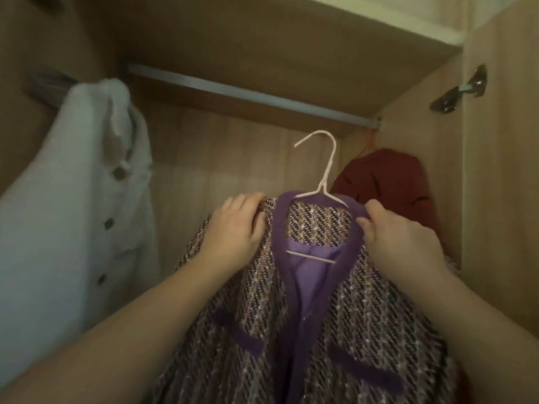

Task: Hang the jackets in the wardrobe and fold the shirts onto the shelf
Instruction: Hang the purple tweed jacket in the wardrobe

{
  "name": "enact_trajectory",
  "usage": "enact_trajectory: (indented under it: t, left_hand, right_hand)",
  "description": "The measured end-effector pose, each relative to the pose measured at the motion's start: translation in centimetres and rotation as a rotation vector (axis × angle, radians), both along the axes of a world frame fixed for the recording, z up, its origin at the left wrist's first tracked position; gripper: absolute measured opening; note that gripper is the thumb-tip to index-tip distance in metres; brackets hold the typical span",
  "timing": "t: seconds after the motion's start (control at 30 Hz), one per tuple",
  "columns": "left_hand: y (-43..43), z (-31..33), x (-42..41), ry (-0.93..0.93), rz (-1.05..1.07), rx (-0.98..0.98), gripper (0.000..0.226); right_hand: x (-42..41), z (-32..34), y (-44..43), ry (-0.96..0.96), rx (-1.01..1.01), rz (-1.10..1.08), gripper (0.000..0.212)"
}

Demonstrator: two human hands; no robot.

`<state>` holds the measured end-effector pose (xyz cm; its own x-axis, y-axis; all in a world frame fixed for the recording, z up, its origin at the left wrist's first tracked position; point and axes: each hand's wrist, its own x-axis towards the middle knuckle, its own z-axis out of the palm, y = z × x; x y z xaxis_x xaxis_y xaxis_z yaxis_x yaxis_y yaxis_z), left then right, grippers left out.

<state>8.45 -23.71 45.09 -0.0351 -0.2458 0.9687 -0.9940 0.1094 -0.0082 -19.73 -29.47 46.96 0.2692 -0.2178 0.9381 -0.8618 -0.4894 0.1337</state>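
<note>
Jacket [335,316] on hanger [323,170], held below the rail [233,91]
Left hand [236,225] and right hand [399,237] each grip a shoulder, between the white coat [73,199] and red garment [388,182]. It hangs lengthwise collar-up, open front toward the person, hook opening left. Best lift it level, then drop the hook over the bare rail

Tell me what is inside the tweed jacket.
A white hanger: its hook and crossbar show against purple lining. Its arms are covered by the jacket.
</note>
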Motion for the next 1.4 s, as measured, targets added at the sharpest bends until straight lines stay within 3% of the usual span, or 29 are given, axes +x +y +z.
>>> enact_trajectory:
  t: [0.13,0.47,0.77,0.93,1.03,1.13,1.23,1.4]
  left_hand:
    - [-7.2,4.0,0.1,-0.151,-0.029,-0.025,0.056]
    - [-23.3,14.5,-2.1,-0.22,-0.165,-0.071,0.059]
    - [-35.0,22.7,-2.3,-0.143,-0.246,-0.066,0.063]
    - [-37.4,19.5,-0.5,-0.176,-0.375,-0.028,0.062]
    - [-36.5,17.0,0.7,-0.176,-0.306,0.059,0.064]
    - [-33.2,15.6,0.2,-0.135,-0.309,0.066,0.061]
    - [-29.2,13.6,-2.0,-0.145,-0.388,0.071,0.064]
    - [-24.4,7.0,-8.4,-0.174,-0.616,0.171,0.062]
  right_hand:
    - [0.0,5.4,-4.5,-0.062,-0.02,-0.113,0.02]
    - [-2.1,14.9,-14.3,-0.106,-0.067,-0.274,0.016]
    - [1.0,23.1,-20.7,-0.109,-0.044,-0.319,0.022]
    - [4.5,21.0,-23.7,-0.021,-0.07,-0.387,0.023]
    - [4.5,19.2,-23.2,0.011,-0.083,-0.425,0.023]
    - [4.0,17.0,-21.3,0.097,-0.126,-0.522,0.045]
    - [2.9,13.2,-18.3,0.178,-0.011,-0.565,0.063]
    - [-1.5,3.6,-11.1,0.159,0.131,-0.68,0.063]
